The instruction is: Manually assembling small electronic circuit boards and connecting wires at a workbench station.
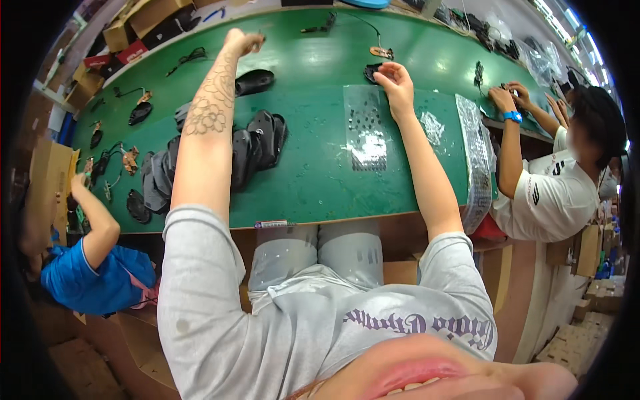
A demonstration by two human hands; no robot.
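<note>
My left hand (245,42) is stretched over the far part of the green table (313,187), its fingers pinched together. Whatever small thing is at the fingertips is too small to name. My right hand (398,87) has its thumb and fingers on a black mouse shell (372,73). Close to that hand lies a clear sheet (365,133) bearing rows of small dark pads. Below my left forearm a pile of black mouse shells (247,153) rests on the table, and a single black shell (255,82) lies farther off.
A cable with a small circuit board (381,52) lies beyond my right hand. Clear scraps (433,128) and a silvery plastic strip (475,167) are to the right. Co-workers sit on both sides, one in blue (100,273), one in white (553,193). Cartons (143,20) stand far left.
</note>
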